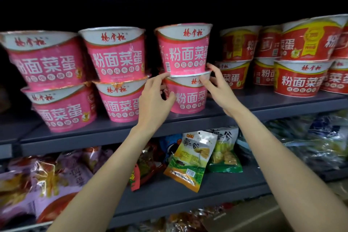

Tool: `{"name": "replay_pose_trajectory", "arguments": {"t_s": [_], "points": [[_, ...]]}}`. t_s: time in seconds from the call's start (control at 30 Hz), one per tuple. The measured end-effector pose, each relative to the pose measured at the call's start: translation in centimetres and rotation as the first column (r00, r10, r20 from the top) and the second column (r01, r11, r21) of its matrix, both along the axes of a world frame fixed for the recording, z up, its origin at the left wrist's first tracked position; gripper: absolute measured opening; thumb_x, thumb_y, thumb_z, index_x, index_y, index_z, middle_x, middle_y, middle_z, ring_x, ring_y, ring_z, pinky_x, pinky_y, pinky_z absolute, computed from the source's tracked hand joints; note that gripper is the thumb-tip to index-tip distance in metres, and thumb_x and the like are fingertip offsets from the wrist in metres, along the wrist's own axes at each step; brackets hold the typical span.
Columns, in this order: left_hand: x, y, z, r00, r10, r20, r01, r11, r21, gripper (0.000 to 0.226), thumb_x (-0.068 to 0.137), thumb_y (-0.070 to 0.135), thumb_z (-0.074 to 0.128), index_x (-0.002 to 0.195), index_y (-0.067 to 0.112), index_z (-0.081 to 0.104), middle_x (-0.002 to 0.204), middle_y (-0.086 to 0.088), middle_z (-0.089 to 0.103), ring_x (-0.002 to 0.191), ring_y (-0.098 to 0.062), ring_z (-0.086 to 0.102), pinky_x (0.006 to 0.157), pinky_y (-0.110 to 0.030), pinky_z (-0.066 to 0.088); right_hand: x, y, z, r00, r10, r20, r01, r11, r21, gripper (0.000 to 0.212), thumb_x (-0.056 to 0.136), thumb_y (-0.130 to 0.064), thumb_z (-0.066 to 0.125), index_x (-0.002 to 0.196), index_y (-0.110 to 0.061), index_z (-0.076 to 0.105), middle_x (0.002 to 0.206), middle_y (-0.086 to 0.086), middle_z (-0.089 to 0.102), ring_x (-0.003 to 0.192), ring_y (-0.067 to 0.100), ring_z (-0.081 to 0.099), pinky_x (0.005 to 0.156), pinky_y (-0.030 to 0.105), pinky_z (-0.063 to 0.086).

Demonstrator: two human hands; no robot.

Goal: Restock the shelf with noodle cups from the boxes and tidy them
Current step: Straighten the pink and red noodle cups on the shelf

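Observation:
Pink noodle cups stand in stacks of two on the grey shelf [188, 120]. The middle stack has a lower pink cup [190, 98] and an upper pink cup [185, 49] sitting on its lid. My left hand [156, 98] touches the lower cup's left side, forefinger at its rim and thumb on its wall. My right hand [218, 88] touches the right side of the same cup's rim, its fingertips reaching the base of the upper cup. Two more pink stacks [120, 73] [50, 81] stand to the left.
Red noodle cups [299, 77] fill the shelf's right part, stacked two high. The shelf below holds snack bags, among them a green and yellow bag [190, 160] leaning out. A cardboard box edge [250, 216] shows at the bottom right. A wire rack runs along the top.

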State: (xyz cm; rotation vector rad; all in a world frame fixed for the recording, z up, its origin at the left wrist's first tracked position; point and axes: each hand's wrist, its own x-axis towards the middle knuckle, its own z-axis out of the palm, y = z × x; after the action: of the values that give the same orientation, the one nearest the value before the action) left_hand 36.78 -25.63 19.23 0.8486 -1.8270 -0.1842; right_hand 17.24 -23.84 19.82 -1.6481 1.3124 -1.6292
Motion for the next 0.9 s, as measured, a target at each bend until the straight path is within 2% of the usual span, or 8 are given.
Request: {"name": "replay_pose_trajectory", "arguments": {"t_s": [0.13,0.23,0.33,0.4,0.47,0.53,0.67,0.9], "points": [[0.1,0.2,0.5,0.998,0.058,0.037,-0.057,0.998,-0.035,0.049,0.087,0.021,0.061,0.133,0.022,0.045,0.119,0.001,0.041,0.085,-0.001,0.050,0.085,-0.028,0.049,-0.4,0.7,0.7,0.994,-0.013,-0.110,0.016,1.000,0.027,0.071,0.091,-0.046,0.052,0.150,-0.030,0.016,0.149,-0.009,0.031,0.133,0.009,0.034,0.109,0.032,0.032],[-0.2,0.8,1.6,0.998,0.068,0.006,-0.066,0.984,-0.168,0.052,0.088,0.024,0.060,0.136,0.015,0.041,0.130,-0.002,0.042,0.111,-0.009,0.045,0.089,-0.016,0.037,-1.1,1.2,2.4,0.979,-0.177,-0.105,0.160,0.976,-0.150,0.060,0.098,-0.032,0.050,0.150,-0.023,0.022,0.156,-0.002,0.025,0.142,0.011,0.023,0.115,0.034,0.025],[-0.8,0.4,3.1,0.999,0.036,0.007,-0.036,0.995,-0.094,0.065,0.090,0.030,0.059,0.146,0.017,0.027,0.146,-0.002,0.031,0.130,-0.009,0.035,0.096,-0.018,0.027,-0.5,0.9,4.3,0.977,-0.171,-0.129,0.150,0.976,-0.160,0.060,0.098,-0.020,0.048,0.151,-0.021,0.020,0.153,0.004,0.031,0.138,0.014,0.032,0.109,0.030,0.032],[-1.2,0.0,3.9,1.000,-0.010,-0.002,0.010,0.999,0.033,0.071,0.090,0.033,0.058,0.149,0.021,0.021,0.150,0.000,0.028,0.122,-0.002,0.042,0.096,-0.022,0.031,0.3,0.6,5.1,0.981,-0.109,-0.162,0.095,0.991,-0.094,0.063,0.098,-0.018,0.047,0.151,-0.023,0.015,0.148,0.003,0.039,0.126,0.011,0.044,0.101,0.029,0.040],[-1.6,-0.5,4.2,0.999,-0.043,-0.018,0.044,0.996,0.073,0.071,0.088,0.034,0.058,0.148,0.022,0.022,0.146,0.001,0.035,0.116,-0.002,0.047,0.097,-0.029,0.039,0.7,0.4,5.2,0.988,-0.068,-0.140,0.059,0.996,-0.064,0.064,0.097,-0.017,0.047,0.151,-0.025,0.014,0.140,0.000,0.047,0.118,0.010,0.050,0.092,0.026,0.044],[-1.7,-0.7,4.2,0.999,-0.043,-0.015,0.044,0.997,0.057,0.070,0.088,0.033,0.058,0.148,0.023,0.025,0.144,0.000,0.038,0.121,-0.010,0.047,0.095,-0.027,0.038,0.7,0.3,5.1,0.989,-0.065,-0.133,0.058,0.997,-0.055,0.065,0.097,-0.017,0.047,0.151,-0.027,0.013,0.133,-0.005,0.049,0.117,0.010,0.051,0.089,0.024,0.044],[-1.6,-0.7,3.6,0.999,-0.025,0.021,0.025,1.000,-0.016,0.071,0.088,0.029,0.060,0.149,0.021,0.024,0.147,0.001,0.033,0.120,-0.006,0.045,0.090,-0.019,0.033,0.5,0.3,5.0,0.987,-0.047,-0.152,0.042,0.998,-0.036,0.069,0.097,-0.019,0.048,0.152,-0.031,0.009,0.141,-0.002,0.046,0.124,0.012,0.048,0.100,0.033,0.043],[-1.5,-1.6,2.3,0.993,0.030,0.118,-0.004,0.977,-0.214,0.070,0.085,0.031,0.067,0.146,0.021,0.033,0.145,0.003,0.036,0.120,-0.009,0.049,0.088,-0.020,0.042,0.0,0.8,5.2,0.985,-0.061,-0.162,0.062,0.998,0.005,0.072,0.098,-0.022,0.047,0.153,-0.031,0.000,0.149,-0.001,0.037,0.124,0.008,0.042,0.105,0.032,0.037]]}}
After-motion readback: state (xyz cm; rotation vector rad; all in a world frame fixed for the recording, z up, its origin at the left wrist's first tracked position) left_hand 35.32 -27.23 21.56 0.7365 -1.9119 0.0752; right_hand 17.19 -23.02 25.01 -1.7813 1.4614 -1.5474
